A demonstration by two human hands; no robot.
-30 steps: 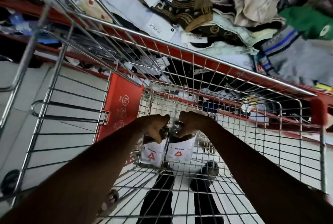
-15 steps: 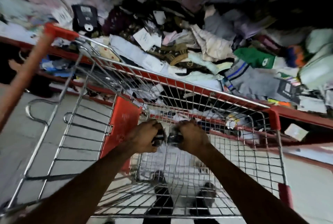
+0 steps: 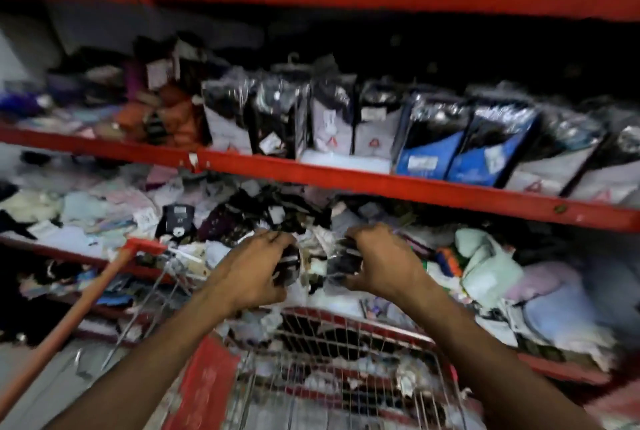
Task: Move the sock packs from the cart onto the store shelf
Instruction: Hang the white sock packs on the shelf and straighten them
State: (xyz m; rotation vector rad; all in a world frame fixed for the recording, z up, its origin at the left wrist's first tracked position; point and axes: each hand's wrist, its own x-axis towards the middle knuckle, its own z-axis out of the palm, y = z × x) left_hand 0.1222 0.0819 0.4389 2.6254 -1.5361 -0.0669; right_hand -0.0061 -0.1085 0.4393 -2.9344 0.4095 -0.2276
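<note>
Left hand (image 3: 254, 265) clamped on dark sock pack (image 3: 289, 265), lifted clear above cart (image 3: 346, 370) rim. Right hand (image 3: 379, 261) pinching 2nd sock pack (image 3: 341, 265), same height, just beside the 1st. Both mid-carry, not shelved yet. Up right, mid shelf (image 3: 415, 184) w/ row of upright packs (image 3: 332, 118) already standing; likely target. Cart contents too blurred to count what's left.
</note>
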